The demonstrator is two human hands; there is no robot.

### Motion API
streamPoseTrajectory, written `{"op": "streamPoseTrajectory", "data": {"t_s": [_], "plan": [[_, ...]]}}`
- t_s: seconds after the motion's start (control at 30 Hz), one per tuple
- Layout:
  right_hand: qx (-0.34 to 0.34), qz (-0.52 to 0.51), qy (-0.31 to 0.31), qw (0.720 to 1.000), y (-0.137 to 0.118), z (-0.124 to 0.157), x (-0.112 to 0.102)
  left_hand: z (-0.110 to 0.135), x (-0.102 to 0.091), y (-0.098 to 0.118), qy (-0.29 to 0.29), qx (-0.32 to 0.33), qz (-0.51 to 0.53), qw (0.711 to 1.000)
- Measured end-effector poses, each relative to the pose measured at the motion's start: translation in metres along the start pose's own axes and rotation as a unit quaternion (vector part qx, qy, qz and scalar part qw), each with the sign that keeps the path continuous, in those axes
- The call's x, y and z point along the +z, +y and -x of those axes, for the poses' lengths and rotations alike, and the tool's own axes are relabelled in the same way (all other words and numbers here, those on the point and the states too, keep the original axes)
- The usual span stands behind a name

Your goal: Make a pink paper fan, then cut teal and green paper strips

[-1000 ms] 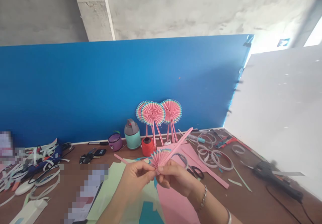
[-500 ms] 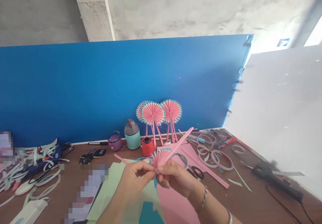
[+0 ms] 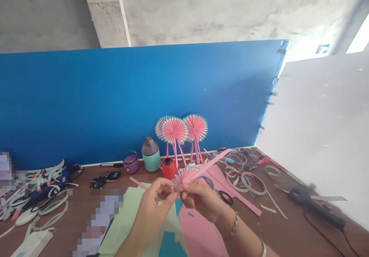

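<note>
Pleated pink paper fan with a blue-tipped edge [image 3: 186, 175] is hovering over pale green paper [image 3: 125, 209] and pink paper [image 3: 198, 228] as, from afar, I'm pinching its gathered base with left hand [image 3: 157, 204] and right hand [image 3: 203, 199], ideally squeezing evenly so no folds are slipping.

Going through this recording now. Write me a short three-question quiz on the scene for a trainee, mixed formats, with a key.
1. Short answer: What do the left hand and right hand hold between them?
2. True or false: The black glue gun lies to the right of both hands.
3. Multiple choice: What stands between the purple container and the red thread spool?
A) Scissors
B) A teal container with a gray lid
C) A pen

Key: 1. A pink pleated paper fan. 2. True. 3. B.
</note>
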State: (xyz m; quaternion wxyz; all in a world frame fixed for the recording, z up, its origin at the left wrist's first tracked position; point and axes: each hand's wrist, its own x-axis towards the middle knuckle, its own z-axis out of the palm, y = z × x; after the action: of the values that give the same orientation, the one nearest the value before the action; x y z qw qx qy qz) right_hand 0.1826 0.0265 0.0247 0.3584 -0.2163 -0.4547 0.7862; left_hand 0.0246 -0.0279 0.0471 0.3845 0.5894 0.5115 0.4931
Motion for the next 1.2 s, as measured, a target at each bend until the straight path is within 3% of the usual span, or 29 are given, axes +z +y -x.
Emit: {"op": "streamPoseTrajectory", "data": {"t_s": [0.17,0.33,0.63,0.9,1.2], "plan": [[-0.02,0.001,0.016,1.0,0.002,-0.002,0.001,0.003,0.004,0.002,0.033,0.057,-0.111,0.992],[-0.033,0.064,0.029,0.997,0.005,-0.001,0.003,0.004,0.006,0.001,0.082,0.1,-0.187,0.974],[-0.032,0.169,0.079,0.982,0.004,0.001,0.007,0.004,0.002,-0.008,0.09,0.182,-0.294,0.934],[-0.033,0.192,0.071,0.978,0.0,0.004,0.011,0.006,0.003,-0.006,0.081,0.183,-0.314,0.928],[-0.022,0.208,0.07,0.975,0.006,0.003,0.006,0.007,0.005,-0.002,0.044,0.133,-0.306,0.942]]}}
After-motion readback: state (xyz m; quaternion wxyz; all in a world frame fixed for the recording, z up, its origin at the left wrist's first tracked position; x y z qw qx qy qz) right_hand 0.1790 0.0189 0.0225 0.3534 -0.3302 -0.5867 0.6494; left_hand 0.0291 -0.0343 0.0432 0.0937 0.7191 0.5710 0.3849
